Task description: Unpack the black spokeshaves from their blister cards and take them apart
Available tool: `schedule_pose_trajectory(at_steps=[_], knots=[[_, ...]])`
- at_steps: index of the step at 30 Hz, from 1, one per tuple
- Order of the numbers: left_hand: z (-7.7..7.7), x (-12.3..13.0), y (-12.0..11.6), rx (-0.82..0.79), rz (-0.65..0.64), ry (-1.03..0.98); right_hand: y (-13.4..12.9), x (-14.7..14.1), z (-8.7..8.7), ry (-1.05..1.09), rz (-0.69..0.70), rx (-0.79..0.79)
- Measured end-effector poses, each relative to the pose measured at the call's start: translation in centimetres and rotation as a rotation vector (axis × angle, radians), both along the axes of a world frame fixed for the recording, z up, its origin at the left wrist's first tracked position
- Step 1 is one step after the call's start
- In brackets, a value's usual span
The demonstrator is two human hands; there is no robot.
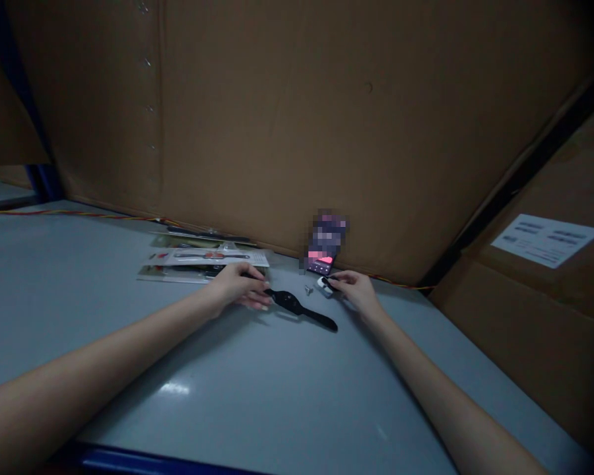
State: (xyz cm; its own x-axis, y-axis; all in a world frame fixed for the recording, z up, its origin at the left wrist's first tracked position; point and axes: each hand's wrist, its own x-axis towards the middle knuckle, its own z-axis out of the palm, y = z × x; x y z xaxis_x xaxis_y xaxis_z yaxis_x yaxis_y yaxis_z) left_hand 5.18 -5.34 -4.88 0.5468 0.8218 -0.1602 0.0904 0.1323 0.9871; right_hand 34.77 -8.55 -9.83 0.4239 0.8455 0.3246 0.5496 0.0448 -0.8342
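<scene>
The left hand (240, 287) lies half-curled at the near side of the black watch strap (297, 309), and its fingertips (260, 297) sit just beside the strap's nearer end. Whether this hand is grasping the strap or a dark strip under its fingers cannot be determined from this view. The strap lies flat, running from between the hands toward the front right, with a wider, rounded central section and a narrow tapered tail of matte black material. The right hand (355, 291) is pinched closed on a small white part (323, 286) with a dark tip, just beyond the strap. A small metal fitting (307, 289) lies between the strap and the white part. Beyond the grip, a smartphone (319, 265) stands tilted against a cardboard panel (277, 119), with its screen obscured. Beyond the left hand, flat retail packs of watch straps (202, 260) lie overlapping in clear plastic and printed card. All of these items rest on a smooth grey table (129, 336), and a red-and-yellow cable (79, 214) runs along its far edge. A printed paper label (547, 241) is fixed to cardboard at the right.
</scene>
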Motion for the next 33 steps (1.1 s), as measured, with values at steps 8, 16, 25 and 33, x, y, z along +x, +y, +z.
schedule_pose_trajectory(at_steps=[8, 16, 25, 33], knots=[[1.4, -1.1, -0.3, 0.389, -0.199, 0.605, 0.0, 0.5, -0.8, -0.335, -0.030, -0.034], [2.7, -1.8, -1.8, 0.710, -0.272, 0.999, 0.6, 0.5, -2.0, -0.515, -0.040, 0.011], [3.1, -2.0, -2.3, 1.157, -0.110, 1.198, 0.3, 0.2, -2.2, -0.576, -0.017, 0.041], [5.0, -2.8, -2.3, 1.197, -0.096, 1.121, 0.2, -0.1, -2.2, -0.588, -0.021, 0.064]])
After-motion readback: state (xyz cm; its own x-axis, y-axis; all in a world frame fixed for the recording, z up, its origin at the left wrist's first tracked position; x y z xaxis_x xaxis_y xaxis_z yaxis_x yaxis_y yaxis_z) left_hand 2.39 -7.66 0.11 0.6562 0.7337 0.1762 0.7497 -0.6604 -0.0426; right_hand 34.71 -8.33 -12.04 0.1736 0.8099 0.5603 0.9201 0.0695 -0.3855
